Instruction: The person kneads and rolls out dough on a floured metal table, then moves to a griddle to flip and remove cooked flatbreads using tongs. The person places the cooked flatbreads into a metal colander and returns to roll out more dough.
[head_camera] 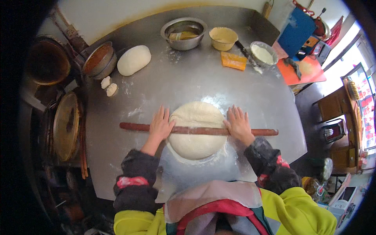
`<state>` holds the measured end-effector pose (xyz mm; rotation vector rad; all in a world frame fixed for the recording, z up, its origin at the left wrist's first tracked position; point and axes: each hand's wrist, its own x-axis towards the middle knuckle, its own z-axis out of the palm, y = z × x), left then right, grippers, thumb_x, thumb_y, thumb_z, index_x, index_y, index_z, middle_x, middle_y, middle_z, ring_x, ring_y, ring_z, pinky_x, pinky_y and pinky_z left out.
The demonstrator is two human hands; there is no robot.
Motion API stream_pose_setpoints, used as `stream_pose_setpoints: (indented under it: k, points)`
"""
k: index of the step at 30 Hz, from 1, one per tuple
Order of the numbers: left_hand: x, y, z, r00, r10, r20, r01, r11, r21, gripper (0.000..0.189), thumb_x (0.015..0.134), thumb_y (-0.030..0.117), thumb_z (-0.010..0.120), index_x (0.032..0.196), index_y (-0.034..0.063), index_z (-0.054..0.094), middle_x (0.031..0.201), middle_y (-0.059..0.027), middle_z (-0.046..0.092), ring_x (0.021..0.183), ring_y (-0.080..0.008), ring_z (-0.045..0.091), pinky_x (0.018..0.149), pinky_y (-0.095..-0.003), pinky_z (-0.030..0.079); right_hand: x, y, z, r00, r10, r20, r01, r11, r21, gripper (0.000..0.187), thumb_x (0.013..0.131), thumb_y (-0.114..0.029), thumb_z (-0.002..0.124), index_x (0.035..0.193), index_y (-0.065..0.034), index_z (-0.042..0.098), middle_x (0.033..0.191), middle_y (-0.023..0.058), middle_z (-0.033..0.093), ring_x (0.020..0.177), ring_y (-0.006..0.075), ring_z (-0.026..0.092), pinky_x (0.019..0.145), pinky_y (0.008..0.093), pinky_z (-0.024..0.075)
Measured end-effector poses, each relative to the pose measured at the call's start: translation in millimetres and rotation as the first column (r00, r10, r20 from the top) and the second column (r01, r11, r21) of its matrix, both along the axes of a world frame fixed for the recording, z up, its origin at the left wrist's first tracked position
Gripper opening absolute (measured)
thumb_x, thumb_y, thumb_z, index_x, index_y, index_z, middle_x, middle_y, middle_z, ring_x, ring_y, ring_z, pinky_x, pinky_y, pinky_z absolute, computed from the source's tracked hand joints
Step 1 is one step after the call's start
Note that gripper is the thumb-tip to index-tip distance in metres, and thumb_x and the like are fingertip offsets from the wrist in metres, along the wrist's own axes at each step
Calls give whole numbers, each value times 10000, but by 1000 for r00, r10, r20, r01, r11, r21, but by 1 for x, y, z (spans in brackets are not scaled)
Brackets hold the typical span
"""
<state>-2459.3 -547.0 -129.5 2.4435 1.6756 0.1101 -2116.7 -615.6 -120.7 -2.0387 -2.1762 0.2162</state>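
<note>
A round, thick slab of dough (195, 147) lies on the floured metal worktop in front of me. Across its middle rests a long reddish-brown wooden rolling pin (199, 130), whose ends reach past the dough on both sides. My left hand (161, 122) lies flat over the pin at the dough's left edge, fingers extended. On the pin at the dough's right edge is my right hand (238, 124), also flat with its fingers spread. Neither hand curls around the pin. Loose flour is scattered around the dough.
Another dough lump (134, 60) and small dough pieces (111, 89) sit back left, beside stacked bowls (102, 63). Along the back stand a steel basin (184, 44), a yellowish bowl (223, 44), an orange scraper (233, 61) and a bowl of flour (263, 54). A metal worktop (182, 79) carries these.
</note>
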Motion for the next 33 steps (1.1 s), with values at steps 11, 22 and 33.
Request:
stream_pose_setpoints:
  k: [11, 22, 33]
  points:
    - [-26, -113, 34, 999, -38, -25, 37, 998, -44, 590, 869, 316, 521, 1349, 11, 364, 1321, -196, 438, 1184, -375, 410, 996, -525, 274, -17, -114, 39, 977, 214, 18, -209, 966, -155, 745, 874, -461, 507, 1402, 3, 262, 1466, 211, 234, 1360, 349, 227, 1074, 561, 199]
    - [-49, -176, 8, 997, -72, -27, 76, 973, 219, 534, 799, 299, 636, 1257, 82, 470, 1132, -118, 517, 1072, -326, 460, 984, -510, 298, 0, -152, 48, 937, 340, 85, -307, 913, -267, 677, 814, -373, 595, 1356, -42, 360, 1298, 187, 434, 1206, 331, 416, 963, 505, 358]
    - [-16, -67, -6, 972, 232, 35, -234, 947, 221, 481, 871, 317, 533, 1272, 58, 473, 1318, -140, 459, 1159, -342, 433, 1021, -501, 266, 4, 26, 13, 932, 355, 73, -362, 925, 115, 572, 903, -396, 473, 1368, -82, 363, 1371, 177, 385, 1289, 326, 334, 1050, 540, 237]
